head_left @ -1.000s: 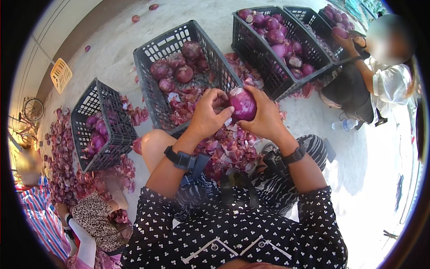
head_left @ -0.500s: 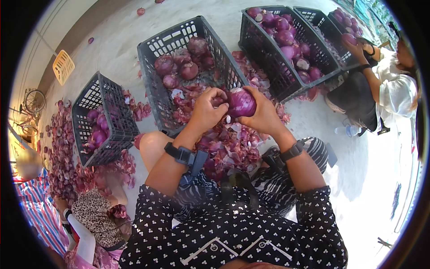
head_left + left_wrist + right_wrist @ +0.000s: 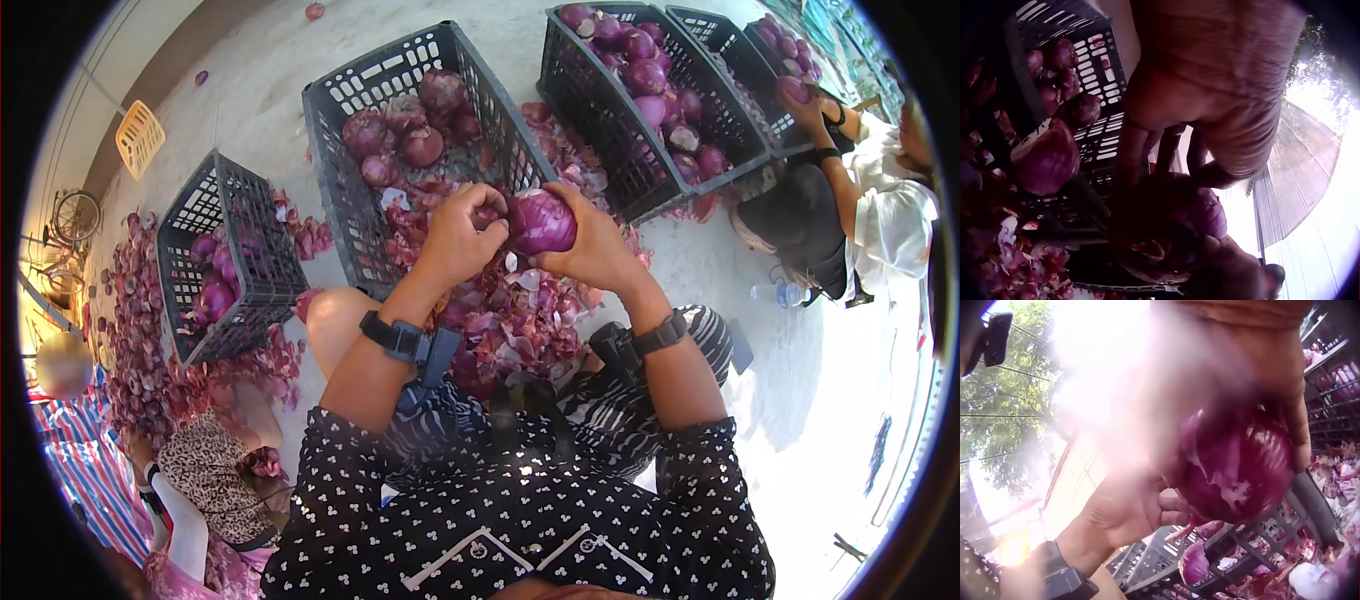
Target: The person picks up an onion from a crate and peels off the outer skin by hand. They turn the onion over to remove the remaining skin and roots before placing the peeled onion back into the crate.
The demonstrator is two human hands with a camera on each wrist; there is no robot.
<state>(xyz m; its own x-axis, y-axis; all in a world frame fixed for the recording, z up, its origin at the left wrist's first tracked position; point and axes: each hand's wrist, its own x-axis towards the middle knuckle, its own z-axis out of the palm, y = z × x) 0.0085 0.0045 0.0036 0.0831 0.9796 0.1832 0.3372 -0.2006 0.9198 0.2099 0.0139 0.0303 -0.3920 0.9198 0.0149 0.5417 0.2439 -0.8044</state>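
My right hand (image 3: 600, 248) holds a large red onion (image 3: 545, 222) above the near edge of a black crate, its thumb below and fingers over the far side. The onion is glossy purple with paler streaks; some torn skin shows on it in the right wrist view. At its left side, my left hand (image 3: 462, 232) has curled fingers and thumb close together, pinching onion skin (image 3: 1194, 562) that hangs from the fingertips. In the left wrist view the onion (image 3: 1172, 219) is in deep shade under the left fingers.
The black crate (image 3: 322, 160) ahead contains several unpeeled onions and loose skins. More peelings (image 3: 515, 325) lie between my legs. Another crate (image 3: 600, 130) of peeled onions stands right, a smaller crate (image 3: 230, 260) left. A person (image 3: 850, 180) sits at right handling an onion.
My left thumb has drawn back from the onion's front, and the fingers are curled closer at its left edge. The onion has turned slightly in my right hand. The head view has shifted a little.
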